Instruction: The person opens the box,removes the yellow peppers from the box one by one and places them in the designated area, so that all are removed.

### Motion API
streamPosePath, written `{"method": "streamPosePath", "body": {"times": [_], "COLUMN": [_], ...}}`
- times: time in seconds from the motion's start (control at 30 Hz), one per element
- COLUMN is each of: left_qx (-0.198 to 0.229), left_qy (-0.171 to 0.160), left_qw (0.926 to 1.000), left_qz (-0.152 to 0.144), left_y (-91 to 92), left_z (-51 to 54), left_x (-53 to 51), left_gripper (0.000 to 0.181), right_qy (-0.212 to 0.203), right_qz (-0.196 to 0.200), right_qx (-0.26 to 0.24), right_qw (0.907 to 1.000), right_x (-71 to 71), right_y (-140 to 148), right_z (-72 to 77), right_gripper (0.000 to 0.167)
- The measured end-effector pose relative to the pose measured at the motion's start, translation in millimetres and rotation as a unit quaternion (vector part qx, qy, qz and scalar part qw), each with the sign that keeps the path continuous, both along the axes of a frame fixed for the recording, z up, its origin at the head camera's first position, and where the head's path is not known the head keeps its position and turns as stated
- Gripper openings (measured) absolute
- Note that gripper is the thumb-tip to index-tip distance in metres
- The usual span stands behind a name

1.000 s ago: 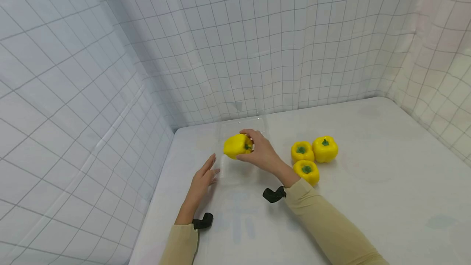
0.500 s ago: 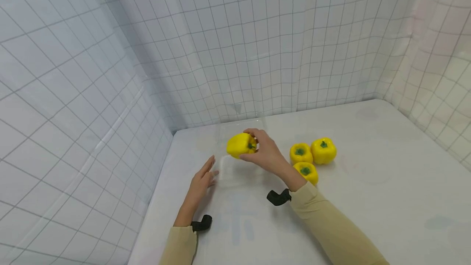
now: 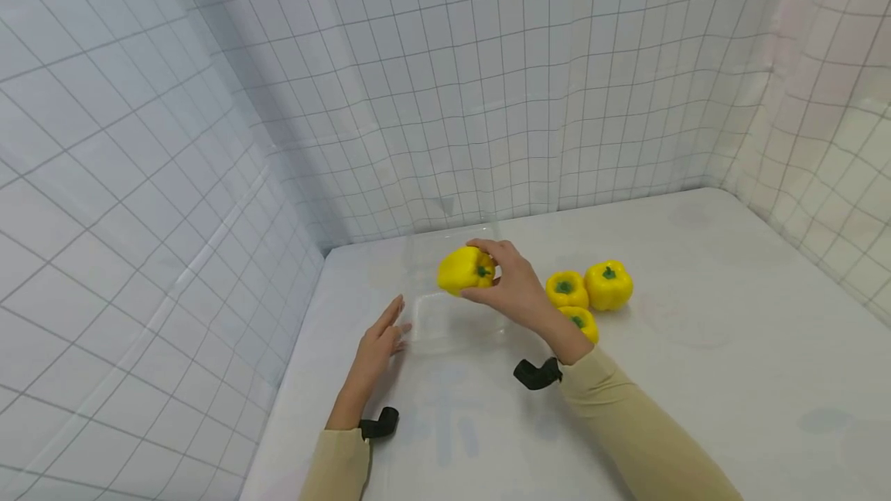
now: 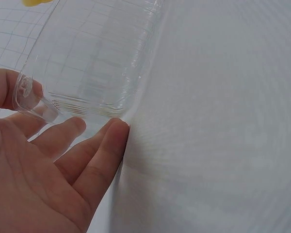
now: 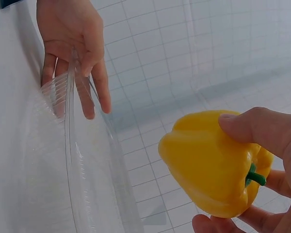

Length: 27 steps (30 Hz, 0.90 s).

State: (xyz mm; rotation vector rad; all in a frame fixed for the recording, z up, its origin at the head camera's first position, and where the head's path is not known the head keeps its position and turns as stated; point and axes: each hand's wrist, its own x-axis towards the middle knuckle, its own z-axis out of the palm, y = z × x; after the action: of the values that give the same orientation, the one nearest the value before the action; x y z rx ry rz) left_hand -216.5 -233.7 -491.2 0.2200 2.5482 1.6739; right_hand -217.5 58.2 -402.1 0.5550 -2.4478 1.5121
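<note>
In the head view my right hand [image 3: 515, 284] holds a yellow bell pepper [image 3: 462, 270] above a clear plastic container [image 3: 433, 317]. The right wrist view has the thumb on the pepper's side [image 5: 203, 160] and fingers curled beneath it, near the green stem. At the container's left side my left hand [image 3: 376, 346] keeps its fingers mostly straight. Seen from the left wrist, its fingertips [image 4: 117, 130] touch the ribbed end wall of the container [image 4: 97, 63], with one digit partly behind the clear corner. Three more yellow peppers [image 3: 609, 284] stand on the table, one partly hidden by my right arm.
A white-covered table [image 3: 696, 377] carries everything. Behind the peppers and along the left side hang white sheets [image 3: 473, 99] with a grid pattern. A clear raised panel [image 3: 445, 242], apparently the container's lid, stands at its far side. Each wrist wears a black camera mount [image 3: 537, 374].
My right hand has drifted slightly right and a little upward with the bell pepper. The left hand keeps its place at the container, and the view has shifted slightly.
</note>
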Motion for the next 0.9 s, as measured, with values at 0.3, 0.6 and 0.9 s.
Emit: {"method": "streamPosePath", "body": {"times": [0.3,0.6,0.9], "left_qx": [0.004,0.012,0.010], "left_qy": [0.002,0.001,0.000], "left_qw": [1.0000,0.9999,0.9999], "left_qz": [-0.008,-0.007,-0.009], "left_y": [-0.7,-0.3,-1.6], "left_z": [-0.6,-0.1,-0.4], "left_x": [-0.3,0.0,-0.8], "left_gripper": [0.057,0.058,0.057], "right_qy": [0.000,0.003,0.006], "right_qz": [-0.016,-0.035,-0.048], "right_qx": [0.006,0.007,-0.004], "right_qw": [0.9999,0.9994,0.9988], "right_x": [2.5,7.3,10.7], "right_y": [12.0,25.6,42.5], "right_z": [2.8,7.3,7.9], "right_gripper": [0.072,0.074,0.075]}}
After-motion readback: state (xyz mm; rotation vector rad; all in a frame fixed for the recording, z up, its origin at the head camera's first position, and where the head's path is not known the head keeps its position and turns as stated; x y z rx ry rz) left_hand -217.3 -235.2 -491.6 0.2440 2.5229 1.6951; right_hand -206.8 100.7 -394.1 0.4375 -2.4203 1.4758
